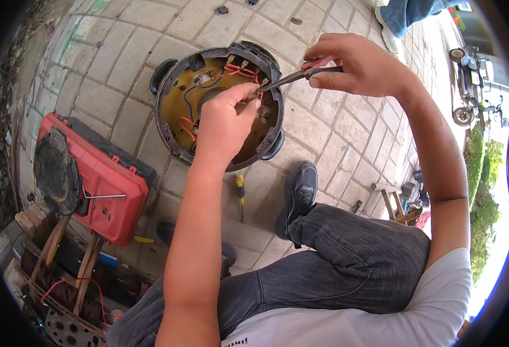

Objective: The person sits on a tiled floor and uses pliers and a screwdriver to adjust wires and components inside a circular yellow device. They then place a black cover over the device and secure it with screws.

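A round appliance housing lies open on the paving, with a yellowish interior, red and blue wires, brass connectors and black side handles. My left hand is over its middle, thumb and index finger pinched on a small metal wire connector at the inner right edge. My right hand, above and to the right, grips long-nosed pliers, whose jaws reach that connector beside my left fingertips. The wire ends under my left hand are partly hidden.
A red toolbox with a dark round plate and hex key stands left, among wooden slats and metal parts. A yellow-handled screwdriver lies below the housing. Another person's jeans-clad leg is top right; a scooter and wooden stool are right.
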The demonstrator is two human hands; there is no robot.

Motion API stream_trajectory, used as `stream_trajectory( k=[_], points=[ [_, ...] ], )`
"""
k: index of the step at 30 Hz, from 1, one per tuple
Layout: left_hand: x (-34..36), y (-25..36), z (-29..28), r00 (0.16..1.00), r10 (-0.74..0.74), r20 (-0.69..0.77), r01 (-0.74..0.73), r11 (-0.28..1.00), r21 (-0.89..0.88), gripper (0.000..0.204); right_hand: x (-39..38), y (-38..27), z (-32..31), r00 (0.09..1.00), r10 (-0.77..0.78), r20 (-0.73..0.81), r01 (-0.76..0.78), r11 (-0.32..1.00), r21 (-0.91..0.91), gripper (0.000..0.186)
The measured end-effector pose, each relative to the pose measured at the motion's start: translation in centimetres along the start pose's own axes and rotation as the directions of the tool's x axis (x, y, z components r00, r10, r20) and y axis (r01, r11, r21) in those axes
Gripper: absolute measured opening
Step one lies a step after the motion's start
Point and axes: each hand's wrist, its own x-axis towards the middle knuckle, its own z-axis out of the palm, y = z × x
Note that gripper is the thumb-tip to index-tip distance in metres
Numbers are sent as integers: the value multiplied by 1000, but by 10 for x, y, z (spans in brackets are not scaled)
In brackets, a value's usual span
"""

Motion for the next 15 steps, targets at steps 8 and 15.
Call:
stream_trajectory(
  k=[8,15],
  points=[
    [6,13,4,974,-218,-54,219,976,18,17,-2,15,21,849,524,63,-374,512,774,39],
    [10,14,11,985,-133,-114,159,953,259,18,15,3,74,857,506,99,-269,275,923,43]
  ],
)
